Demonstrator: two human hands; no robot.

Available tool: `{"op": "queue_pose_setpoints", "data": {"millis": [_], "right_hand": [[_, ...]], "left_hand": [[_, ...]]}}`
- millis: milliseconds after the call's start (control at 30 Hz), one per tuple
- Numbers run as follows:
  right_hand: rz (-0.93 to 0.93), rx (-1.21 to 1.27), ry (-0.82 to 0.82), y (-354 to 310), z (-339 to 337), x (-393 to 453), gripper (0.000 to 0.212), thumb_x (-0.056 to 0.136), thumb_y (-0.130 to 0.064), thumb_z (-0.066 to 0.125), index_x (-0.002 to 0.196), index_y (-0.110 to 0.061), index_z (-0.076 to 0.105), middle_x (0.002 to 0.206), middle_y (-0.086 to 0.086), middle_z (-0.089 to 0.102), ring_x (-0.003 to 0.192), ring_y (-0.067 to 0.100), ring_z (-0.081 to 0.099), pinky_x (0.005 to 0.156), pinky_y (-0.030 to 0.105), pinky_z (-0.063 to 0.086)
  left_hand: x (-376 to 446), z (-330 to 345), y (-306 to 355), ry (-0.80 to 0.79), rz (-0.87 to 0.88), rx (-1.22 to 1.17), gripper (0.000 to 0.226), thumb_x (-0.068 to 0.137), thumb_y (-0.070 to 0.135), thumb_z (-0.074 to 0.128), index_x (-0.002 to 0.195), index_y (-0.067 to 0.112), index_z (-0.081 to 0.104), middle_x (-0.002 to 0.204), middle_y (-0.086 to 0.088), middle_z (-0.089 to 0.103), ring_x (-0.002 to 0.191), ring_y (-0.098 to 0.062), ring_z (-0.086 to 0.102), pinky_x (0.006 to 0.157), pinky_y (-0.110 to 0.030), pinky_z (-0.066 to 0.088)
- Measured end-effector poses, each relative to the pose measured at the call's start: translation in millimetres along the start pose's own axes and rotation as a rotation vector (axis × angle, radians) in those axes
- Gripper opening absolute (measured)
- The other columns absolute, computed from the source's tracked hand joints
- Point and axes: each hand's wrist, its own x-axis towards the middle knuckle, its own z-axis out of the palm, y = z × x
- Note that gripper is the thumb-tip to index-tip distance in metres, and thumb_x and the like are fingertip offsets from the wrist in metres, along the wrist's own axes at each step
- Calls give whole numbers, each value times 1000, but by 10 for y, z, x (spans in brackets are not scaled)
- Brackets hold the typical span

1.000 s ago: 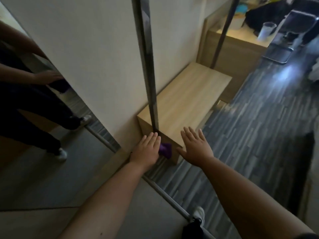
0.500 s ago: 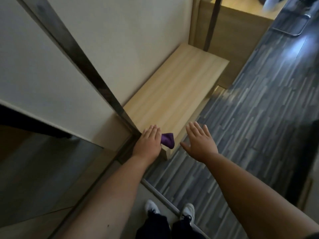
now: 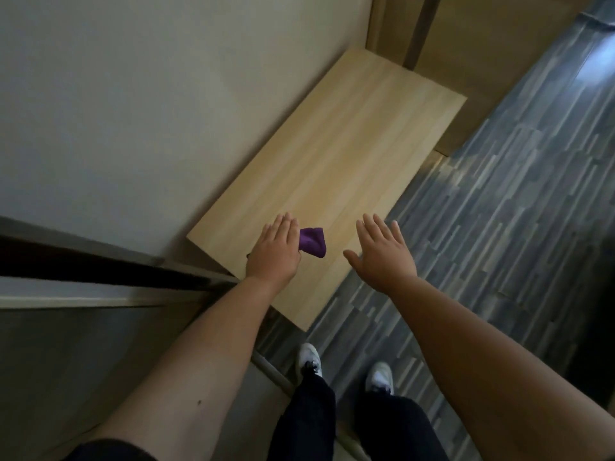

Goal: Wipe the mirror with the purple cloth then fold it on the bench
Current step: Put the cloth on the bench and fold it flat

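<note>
While bunched under the left hand [image 3: 274, 252], purple cloth [image 3: 312, 241] sat mid-frame on surface [image 3: 349, 144].
Soft, light, limp; judged best pinched at a corner. Right hand [image 3: 382, 249] splayed, empty.

Purple cloth [image 3: 312, 241]; pale wood-grain bench [image 3: 336, 168]; grey striped floor [image 3: 499, 207].

Grey plank floor [image 3: 499, 211] on right, w/ bright glare patch at top right. Pale wall [image 3: 149, 94] fills upper left. Wood cabinet [image 3: 482, 44] at top, dark vertical strip on its face. White shoes [image 3: 309, 361] + dark trousers [image 3: 332, 424] at bottom centre, standing on floor. Lighting dim overall.
</note>
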Motion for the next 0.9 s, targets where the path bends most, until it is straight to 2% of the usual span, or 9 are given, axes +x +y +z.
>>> {"op": "queue_pose_setpoints", "data": {"millis": [133,333,400,500,600,667,733,800,900], "right_hand": [[-75,-42,-17,140,44,426,75,103,-59,21,159,-13,2,167,7,-3,153,23,-10,123,46,-7],[-179,-92,-3,369,170,996,73,104,-57,19,159,-12,2,167,7,-4,153,22,-10,125,48,-3],[-213,-95,-8,416,288,1133,73,104,-57,18,159,-13,2,167,6,-4,153,21,-10,125,46,-4],[-252,-98,-56,454,535,1199,72,103,-57,19,159,-13,2,168,4,-4,153,18,-10,124,43,-6],[-291,-61,-66,445,747,1147,70,104,-55,23,159,-14,9,168,4,2,154,17,-5,124,40,-7],[-325,-4,-30,388,822,1102,68,104,-52,29,158,-13,17,167,5,12,154,19,4,124,39,-3],[-354,68,45,304,845,1073,64,103,-47,39,154,-10,31,160,9,32,149,24,25,124,42,11],[-380,110,119,215,846,1077,58,99,-42,49,146,-9,44,144,12,51,133,30,47,115,46,31],[-377,119,81,104,817,1117,55,98,-38,54,145,-11,44,131,11,57,117,31,55,103,45,42]], "left_hand": [[352,86,-20,54,-39,20,60,103,23,35,154,5,9,162,-14,9,150,-27,3,123,-43,5],[643,543,55,142,-146,50,62,102,16,36,154,4,4,162,-18,1,149,-31,-2,121,-46,0],[672,795,158,23,-193,3,63,101,16,29,154,9,-4,162,-16,-9,149,-31,-8,121,-46,-3],[613,1186,309,-190,-215,-56,70,103,39,30,153,14,-13,162,-13,-15,149,-28,-12,120,-47,-5],[540,1332,361,-196,-210,-98,83,97,52,34,153,14,-13,162,-11,-15,148,-27,-15,120,-49,-5],[508,1274,305,-168,-196,-159,85,95,51,39,154,13,-8,163,-10,-10,149,-24,-13,121,-49,-2],[488,1206,200,-99,-188,-220,78,96,47,41,155,10,6,163,-9,3,150,-22,-4,121,-48,4],[441,1173,92,-2,-199,-233,64,99,40,42,151,7,26,160,-11,22,149,-26,12,120,-46,14],[364,1178,-22,64,-235,-207,53,98,34,48,143,7,42,145,-10,47,136,-27,38,111,-41,29]]}}
